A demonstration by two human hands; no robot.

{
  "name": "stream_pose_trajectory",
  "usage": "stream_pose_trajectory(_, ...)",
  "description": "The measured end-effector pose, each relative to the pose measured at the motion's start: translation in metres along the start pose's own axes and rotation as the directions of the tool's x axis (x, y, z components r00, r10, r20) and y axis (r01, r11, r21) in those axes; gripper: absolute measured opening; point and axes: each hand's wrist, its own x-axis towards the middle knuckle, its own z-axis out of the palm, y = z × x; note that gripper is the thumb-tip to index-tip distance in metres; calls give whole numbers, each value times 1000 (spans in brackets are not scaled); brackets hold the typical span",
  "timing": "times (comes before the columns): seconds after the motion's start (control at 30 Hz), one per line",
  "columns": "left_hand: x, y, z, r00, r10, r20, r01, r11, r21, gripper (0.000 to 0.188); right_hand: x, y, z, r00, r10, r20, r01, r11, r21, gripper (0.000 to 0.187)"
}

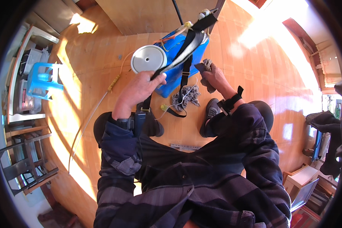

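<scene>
A blue backpack sprayer (198, 53) stands on the floor in front of me, with a round white lid (148, 59) on its left side. My left hand (140, 86) is closed round a black strap (186, 51) that runs up across the tank to its far end. To the right of the tank, my right hand (215, 78) grips a crumpled grey rag (206, 72), its folds poking out past the fingers. Between my feet and the sprayer lies a second bunched grey cloth (187, 95), with a thin white cord over it.
From the sprayer an orange hose leads left to a yellow-wrapped handle (114, 81) and a long thin wand (85, 125) on the floor. A blue plastic stool (45, 81) stands before a white shelf at far left. A wooden panel (148, 17) rises behind the tank.
</scene>
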Motion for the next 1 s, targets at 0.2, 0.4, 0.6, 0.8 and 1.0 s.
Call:
stream_pose_trajectory(0.2,-4,4,15,977,191,-93,-144,916,375,33,25,-14,24,893,-431,129,427,902,62,18)
stream_pose_trajectory(0.4,-9,-1,31,982,64,178,-138,887,441,27,2,-41,35,968,-102,229,28,952,304,38)
stream_pose_trajectory(0.6,-6,-18,36,978,-40,205,-58,892,448,35,-6,-43,33,954,-75,290,-26,944,328,38)
stream_pose_trajectory(0.8,-4,-21,33,980,-22,198,-81,865,495,46,-2,-18,27,805,-450,386,322,878,353,21)
stream_pose_trajectory(1.0,13,14,42,984,176,-35,-170,977,126,25,-43,-8,4,636,-597,488,477,802,359,40)
